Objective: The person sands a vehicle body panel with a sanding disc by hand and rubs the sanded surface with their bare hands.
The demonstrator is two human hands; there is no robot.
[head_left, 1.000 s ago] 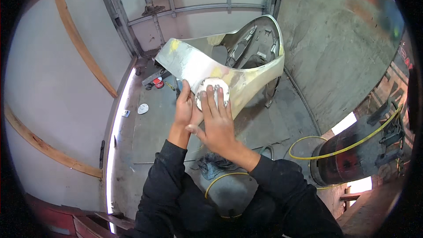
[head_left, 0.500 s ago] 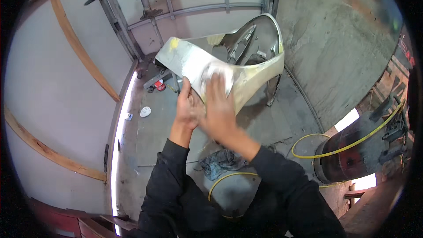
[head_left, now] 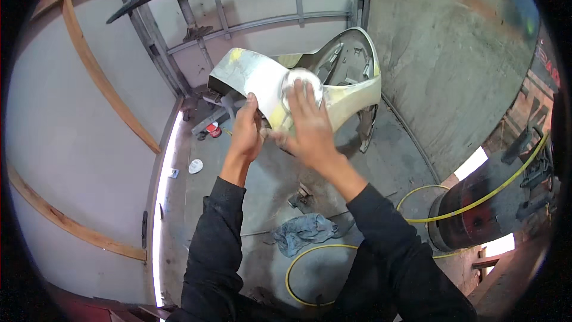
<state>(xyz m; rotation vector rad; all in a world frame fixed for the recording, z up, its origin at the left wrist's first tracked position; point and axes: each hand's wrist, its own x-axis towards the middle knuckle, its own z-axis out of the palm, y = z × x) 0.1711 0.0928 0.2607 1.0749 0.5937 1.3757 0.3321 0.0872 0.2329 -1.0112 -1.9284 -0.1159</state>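
A car fender (head_left: 254,77), pale and white-grey with yellowish patches, is held up off the floor in front of me. My left hand (head_left: 245,132) grips its near lower edge, thumb on top and the other fingers mostly hidden behind. Flat under the outstretched fingers of my right hand (head_left: 311,125) lies a round white sanding disc (head_left: 293,79), pressed against the middle of the fender. The curved wheel-arch end of the fender rises at the far right. Motion smears the right thumb near the left hand.
A blue-grey rag (head_left: 304,231) and a yellow hose (head_left: 290,274) lie on the floor near me. A dark red tank (head_left: 471,209) stands at right. Beyond the left hand are a red can (head_left: 213,129) and a white lid (head_left: 195,166). A metal stand (head_left: 189,9) rises at back left.
My right hand and the disc have shifted slightly up and to the right across the fender. The left hand stays at the near edge, a little further left.
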